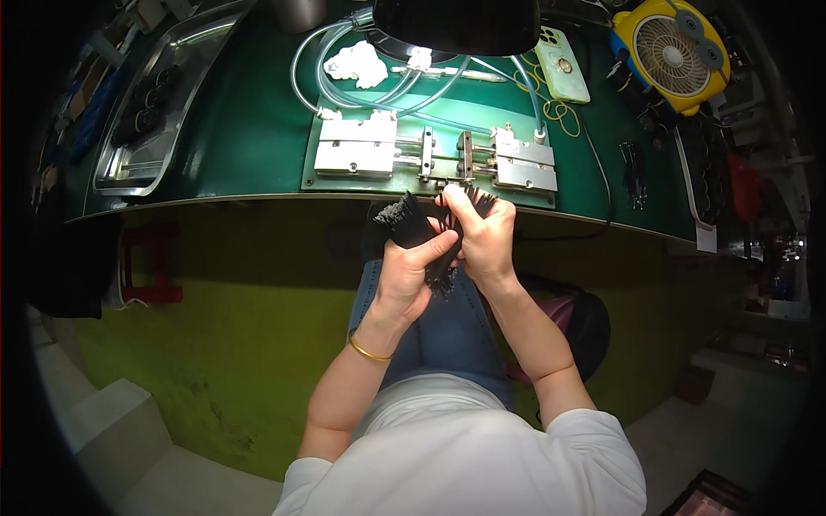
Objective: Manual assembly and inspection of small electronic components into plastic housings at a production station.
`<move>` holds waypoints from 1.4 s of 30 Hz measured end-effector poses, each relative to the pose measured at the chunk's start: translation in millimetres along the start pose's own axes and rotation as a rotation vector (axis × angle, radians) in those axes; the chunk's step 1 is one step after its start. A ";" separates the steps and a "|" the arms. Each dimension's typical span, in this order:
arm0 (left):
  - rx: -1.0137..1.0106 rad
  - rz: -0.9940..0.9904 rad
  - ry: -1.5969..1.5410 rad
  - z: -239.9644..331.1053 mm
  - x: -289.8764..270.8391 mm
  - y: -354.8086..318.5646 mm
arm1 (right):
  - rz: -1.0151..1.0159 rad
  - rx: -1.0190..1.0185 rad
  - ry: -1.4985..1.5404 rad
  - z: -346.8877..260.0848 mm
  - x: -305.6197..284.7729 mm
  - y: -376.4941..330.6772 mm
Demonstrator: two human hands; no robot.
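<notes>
Bundle of thin black strands (419, 230), fanned out and clutched in both hands just below the near edge of the green tabletop (249, 129), right in front of the metal clamp fixture (434, 156). Left hand (406, 273) closed around the bundle's lower part, thumb laid across it; right hand (483, 236) touching the left, fingers pinching strands at the top. Beyond the fixture: clear tubing (344, 82), a white rag (358, 63), a phone (561, 64); far right of it a yellow fan (673, 53), far left a steel tray (159, 107).
</notes>
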State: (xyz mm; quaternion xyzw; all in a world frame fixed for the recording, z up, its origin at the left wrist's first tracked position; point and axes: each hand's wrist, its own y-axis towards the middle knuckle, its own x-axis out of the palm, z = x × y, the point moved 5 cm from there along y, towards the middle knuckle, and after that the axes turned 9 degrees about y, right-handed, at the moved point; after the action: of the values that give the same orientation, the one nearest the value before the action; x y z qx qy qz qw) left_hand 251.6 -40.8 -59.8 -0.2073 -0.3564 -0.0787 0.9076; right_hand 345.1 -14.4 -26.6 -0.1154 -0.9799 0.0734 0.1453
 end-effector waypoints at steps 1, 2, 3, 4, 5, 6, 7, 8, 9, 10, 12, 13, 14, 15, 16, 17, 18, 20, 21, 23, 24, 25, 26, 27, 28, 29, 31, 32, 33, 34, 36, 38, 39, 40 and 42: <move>-0.026 0.005 -0.024 -0.7 0.4 0.1 | -0.002 -0.001 0.000 -1.3 0.7 -0.7; -0.051 0.010 -0.047 -1.4 0.7 -0.1 | -0.002 0.011 0.005 -2.9 1.7 -1.7; -0.049 0.009 -0.047 -1.1 0.8 -0.4 | -0.002 0.024 0.011 -4.5 2.6 -2.8; -0.056 0.011 -0.055 -1.7 0.5 -0.6 | -0.002 0.036 0.016 -5.2 3.2 -3.6; -0.064 0.013 -0.063 -2.5 0.0 -0.8 | -0.004 0.035 0.017 -5.9 3.1 -4.1; -0.072 0.014 -0.070 -3.1 -0.4 -1.1 | -0.036 0.016 0.001 -7.3 4.0 -4.8; -0.072 0.013 -0.069 -3.0 -0.5 -1.5 | -0.068 -0.003 -0.014 -8.6 5.0 -5.5; -0.071 0.011 -0.085 -3.0 -0.5 -1.8 | -0.100 -0.021 -0.030 -9.6 6.3 -6.3; -0.071 0.008 -0.101 -3.0 -0.6 -2.1 | -0.100 -0.022 -0.029 -9.6 6.8 -7.2; -0.071 0.006 -0.118 -3.3 -0.9 -2.4 | -0.092 -0.059 -0.051 -11.3 7.5 -8.3; -0.059 -0.005 -0.104 -4.4 -1.8 -2.7 | -0.078 -0.133 -0.096 -15.3 8.6 -9.6; -0.049 -0.017 -0.091 -5.0 -2.2 -2.8 | -0.078 -0.133 -0.095 -15.2 8.4 -9.6; -0.038 -0.028 -0.078 -5.2 -2.1 -3.0 | -0.064 -0.100 -0.087 -13.5 7.2 -9.2; -0.039 -0.028 -0.078 -5.6 -1.8 -3.0 | -0.049 -0.067 -0.079 -11.6 5.9 -8.8; -0.028 -0.015 -0.063 -5.5 -1.8 -2.8 | -0.034 -0.033 -0.071 -9.6 4.8 -8.4; -0.018 -0.002 -0.047 -5.3 -1.7 -2.6 | -0.032 -0.032 -0.071 -9.5 4.8 -7.9; -0.007 0.010 -0.032 -4.9 -2.1 -2.4 | -0.029 -0.030 -0.072 -9.5 4.8 -7.0; -0.006 0.011 -0.026 -3.1 -1.3 -2.6 | -0.022 -0.023 -0.074 -9.3 4.8 -5.2; -0.004 0.010 -0.021 -2.3 -0.6 -2.7 | -0.020 -0.021 -0.074 -8.9 4.3 -4.8; -0.004 0.010 -0.016 -2.3 -0.3 -1.8 | -0.020 -0.025 -0.069 -8.4 3.7 -3.8; 0.001 0.011 -0.017 -2.4 -0.3 -1.0 | -0.020 -0.027 -0.066 -8.4 3.5 -3.0; 0.007 0.012 -0.019 -2.2 -0.1 -0.1 | -0.019 -0.026 -0.067 -8.6 3.4 -1.9; 0.012 0.013 -0.020 -2.2 -0.3 0.4 | -0.018 -0.011 -0.053 -7.8 3.2 -1.2; 0.011 0.013 -0.021 -1.7 0.7 0.4 | -0.018 0.004 -0.039 -7.2 3.2 -0.3; 0.012 0.026 -0.016 -0.3 2.0 0.0 | -0.018 0.017 -0.024 -6.8 3.4 0.6; 0.015 0.038 -0.012 1.5 3.4 -0.5 | -0.019 0.015 -0.025 -7.1 3.7 1.4; 0.022 0.048 -0.008 2.9 4.2 -1.0 | -0.014 0.013 -0.021 -7.9 3.9 1.6; 0.023 0.046 -0.007 2.5 4.0 -1.5 | -0.013 0.010 -0.020 -8.6 3.8 1.4; 0.025 0.044 -0.007 2.4 3.7 -1.9 | -0.016 0.004 -0.020 -9.6 4.1 0.9; 0.028 0.040 -0.005 2.7 3.7 -2.0 | -0.017 0.017 -0.017 -9.5 4.2 0.0; 0.026 0.030 -0.003 2.7 4.1 -1.3 | -0.020 0.040 -0.010 -10.3 4.9 -2.2; 0.006 0.017 0.002 4.6 7.3 -4.1 | -0.067 0.052 -0.015 -13.6 5.5 -5.3; 0.017 0.012 0.008 6.2 8.9 -8.3 | -0.108 0.073 -0.024 -15.4 5.4 -8.2; 0.017 0.007 0.056 7.4 11.4 -14.9 | -0.149 0.093 -0.033 -17.8 4.9 -12.1; 0.010 -0.004 0.152 10.1 19.4 -29.7 | -0.215 0.086 -0.014 -26.9 0.0 -25.9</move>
State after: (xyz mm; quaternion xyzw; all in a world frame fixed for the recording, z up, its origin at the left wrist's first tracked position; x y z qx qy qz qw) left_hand 251.1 -63.1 -30.5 -0.1957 -0.2874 -0.0944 0.9329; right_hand 347.9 -36.4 3.5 -0.0030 -0.9836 0.1001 0.1502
